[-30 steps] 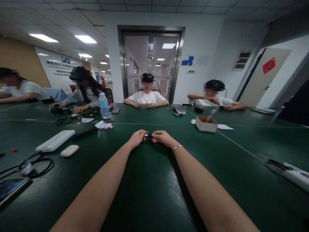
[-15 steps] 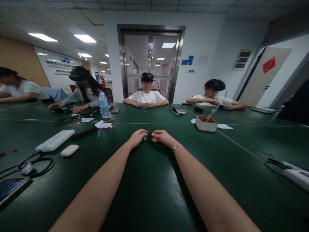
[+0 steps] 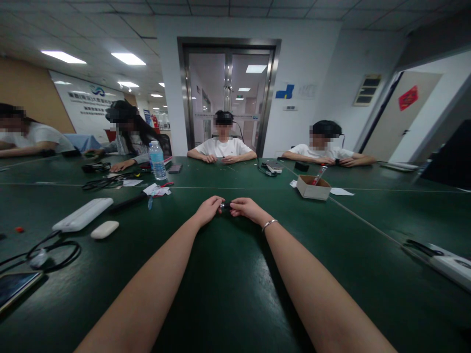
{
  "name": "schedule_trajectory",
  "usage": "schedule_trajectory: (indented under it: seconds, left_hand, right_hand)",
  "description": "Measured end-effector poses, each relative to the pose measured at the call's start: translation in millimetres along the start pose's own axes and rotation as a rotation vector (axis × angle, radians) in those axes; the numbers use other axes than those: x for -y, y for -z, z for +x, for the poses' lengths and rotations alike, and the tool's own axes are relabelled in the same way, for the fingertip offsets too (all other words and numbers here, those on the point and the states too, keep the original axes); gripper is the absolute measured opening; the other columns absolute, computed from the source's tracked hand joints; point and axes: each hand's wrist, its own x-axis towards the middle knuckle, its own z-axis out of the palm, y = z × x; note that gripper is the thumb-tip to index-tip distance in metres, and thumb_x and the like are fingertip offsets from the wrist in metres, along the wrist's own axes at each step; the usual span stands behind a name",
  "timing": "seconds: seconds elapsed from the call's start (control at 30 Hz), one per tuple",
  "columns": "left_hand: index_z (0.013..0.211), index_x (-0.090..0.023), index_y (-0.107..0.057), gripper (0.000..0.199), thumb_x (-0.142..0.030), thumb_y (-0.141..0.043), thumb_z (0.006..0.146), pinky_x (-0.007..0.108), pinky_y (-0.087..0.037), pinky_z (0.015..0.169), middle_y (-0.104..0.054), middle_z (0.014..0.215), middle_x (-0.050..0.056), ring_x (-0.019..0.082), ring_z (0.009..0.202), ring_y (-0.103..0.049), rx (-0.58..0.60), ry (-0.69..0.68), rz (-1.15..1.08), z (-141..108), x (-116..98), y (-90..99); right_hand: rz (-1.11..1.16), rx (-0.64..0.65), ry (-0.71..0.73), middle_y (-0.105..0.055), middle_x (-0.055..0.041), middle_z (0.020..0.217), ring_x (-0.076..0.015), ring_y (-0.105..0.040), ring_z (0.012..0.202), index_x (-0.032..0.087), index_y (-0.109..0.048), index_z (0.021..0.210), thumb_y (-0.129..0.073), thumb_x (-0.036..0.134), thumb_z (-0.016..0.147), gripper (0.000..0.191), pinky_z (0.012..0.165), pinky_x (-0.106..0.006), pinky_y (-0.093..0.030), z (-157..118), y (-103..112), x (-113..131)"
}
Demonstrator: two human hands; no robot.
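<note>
Both of my hands are stretched out over the green table (image 3: 235, 274), with the fingertips almost meeting. Between them is a small black object with a shiny silver end (image 3: 226, 205), too small to name exactly. My left hand (image 3: 211, 210) pinches its silver end between thumb and fingers. On the other side my right hand (image 3: 247, 209), with a silver bracelet (image 3: 270, 224) at the wrist, grips the black end. The fingertips hide part of the object.
Left of my arms lie a white power bank (image 3: 84, 214), a white oval case (image 3: 105, 229), a phone (image 3: 18, 289) and black cables. Farther off stand a water bottle (image 3: 157, 161) and a small cardboard box (image 3: 312, 189). Several people sit across the table.
My hands stay almost in place around the small object, with only a slight shift of the fingers. The person at the far right has lowered their hands toward the table.
</note>
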Motion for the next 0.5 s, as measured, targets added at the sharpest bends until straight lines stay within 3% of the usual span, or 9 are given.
schedule_trajectory:
  seconds: [0.17,0.5]
  left_hand:
    - [0.104,-0.018,-0.057,0.032,-0.031,-0.045,0.078,0.023,-0.040,0.059,-0.057,0.073,0.001,0.013,0.064,-0.051,-0.015,-0.013,-0.005,-0.9,-0.9,0.8]
    - [0.104,-0.017,-0.055,0.033,-0.035,-0.042,0.080,0.023,-0.039,0.057,-0.055,0.065,0.000,0.012,0.059,-0.050,0.017,-0.001,-0.030,1.4,3.8,-0.3]
  right_hand:
    - [0.005,0.000,0.004,-0.063,-0.0048,0.062,-0.0095,-0.062,0.054,0.006,-0.059,0.087,-0.060,0.006,0.081,0.006,0.054,-0.015,-0.053,-0.7,-0.1,0.5]
    - [-0.009,0.001,0.004,-0.063,-0.0055,0.063,-0.0102,-0.062,0.055,0.005,-0.057,0.091,-0.056,0.003,0.082,0.009,0.055,-0.016,-0.054,-1.6,-0.3,1.2]
